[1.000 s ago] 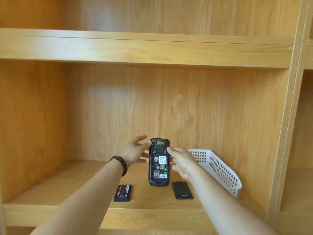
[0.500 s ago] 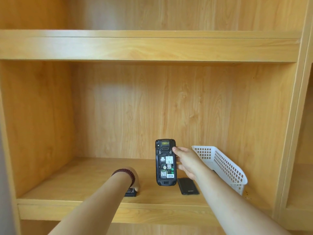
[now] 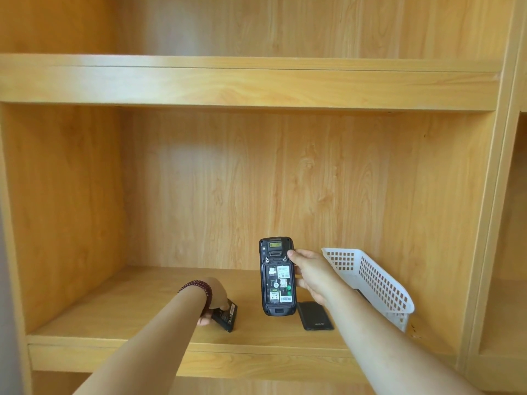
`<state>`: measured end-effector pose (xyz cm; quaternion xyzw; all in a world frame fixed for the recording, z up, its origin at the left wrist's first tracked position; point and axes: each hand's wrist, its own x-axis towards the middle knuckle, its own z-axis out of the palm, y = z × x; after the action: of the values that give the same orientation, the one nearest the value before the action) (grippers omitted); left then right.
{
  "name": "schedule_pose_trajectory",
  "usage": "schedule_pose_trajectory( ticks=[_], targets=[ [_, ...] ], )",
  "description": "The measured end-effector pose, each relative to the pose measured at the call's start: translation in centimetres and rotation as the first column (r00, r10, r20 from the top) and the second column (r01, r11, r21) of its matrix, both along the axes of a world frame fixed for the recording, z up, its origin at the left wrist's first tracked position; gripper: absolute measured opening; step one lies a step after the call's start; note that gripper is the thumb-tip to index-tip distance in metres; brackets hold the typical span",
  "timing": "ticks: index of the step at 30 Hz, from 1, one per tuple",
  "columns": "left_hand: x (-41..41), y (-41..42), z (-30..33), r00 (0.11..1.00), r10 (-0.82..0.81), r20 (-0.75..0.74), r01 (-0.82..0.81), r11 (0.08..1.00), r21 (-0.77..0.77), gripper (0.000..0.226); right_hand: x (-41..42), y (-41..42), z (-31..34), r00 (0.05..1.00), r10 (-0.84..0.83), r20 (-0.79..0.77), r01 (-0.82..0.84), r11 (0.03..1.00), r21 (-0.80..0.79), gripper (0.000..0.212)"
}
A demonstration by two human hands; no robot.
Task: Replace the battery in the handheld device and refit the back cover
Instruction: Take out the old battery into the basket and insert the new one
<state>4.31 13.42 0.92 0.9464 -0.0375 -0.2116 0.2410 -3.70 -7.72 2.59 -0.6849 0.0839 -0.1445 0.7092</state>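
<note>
head | left hand (image 3: 212,299) fingers closed around battery (image 3: 226,315) on shelf (image 3: 114,312) | right hand (image 3: 312,276) fingers clamp device (image 3: 276,276), bay open | risk: battery slips, shallow edge pinch

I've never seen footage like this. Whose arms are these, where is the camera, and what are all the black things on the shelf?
There is no machine here: these are a person's two bare arms, filmed by one camera worn on the head, looking forward and down. The right hand holds a black handheld device upright, its back open so the empty battery bay shows. The left hand, with a bead bracelet on the wrist, grips a black battery at the wooden shelf. The flat black piece lying beside the device is probably its back cover. A white plastic basket leans at the right.
</note>
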Motion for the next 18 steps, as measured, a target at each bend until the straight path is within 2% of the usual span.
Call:
schedule_pose_trajectory(
  ticks=[2,5,9,12,14,18],
  targets=[
    [-0.3,0.2,1.1,0.999,0.035,-0.037,-0.04,0.985,-0.167,0.016,0.0,-0.1,0.2,1.0,-0.005,0.007,0.005,1.0,-0.002,0.022],
    [-0.2,0.6,2.7,0.996,0.063,0.066,-0.033,0.924,-0.381,0.021,0.0,-0.1,0.5,0.999,-0.029,0.024,0.029,0.999,0.013,0.015],
    [-0.8,0.2,4.5,0.978,0.082,0.19,0.082,0.689,-0.72,0.02,-0.1,-0.5,1.1,0.998,-0.058,0.032,0.056,0.997,0.06,0.016],
    [-1.1,-0.5,4.7,0.981,0.044,0.19,0.128,0.592,-0.796,0.029,-0.1,-0.9,1.2,0.997,-0.065,0.033,0.062,0.995,0.082,0.016],
    [-1.7,-1.1,4.5,0.986,0.012,0.168,0.129,0.588,-0.799,0.03,-0.3,-1.2,1.2,0.997,-0.068,0.032,0.064,0.993,0.099,0.016],
    [-3.2,-2.6,4.2,0.993,-0.045,0.111,0.117,0.579,-0.807,0.016,-0.5,-1.6,1.2,0.997,-0.073,0.034,0.068,0.988,0.137,0.02]
  ],
)
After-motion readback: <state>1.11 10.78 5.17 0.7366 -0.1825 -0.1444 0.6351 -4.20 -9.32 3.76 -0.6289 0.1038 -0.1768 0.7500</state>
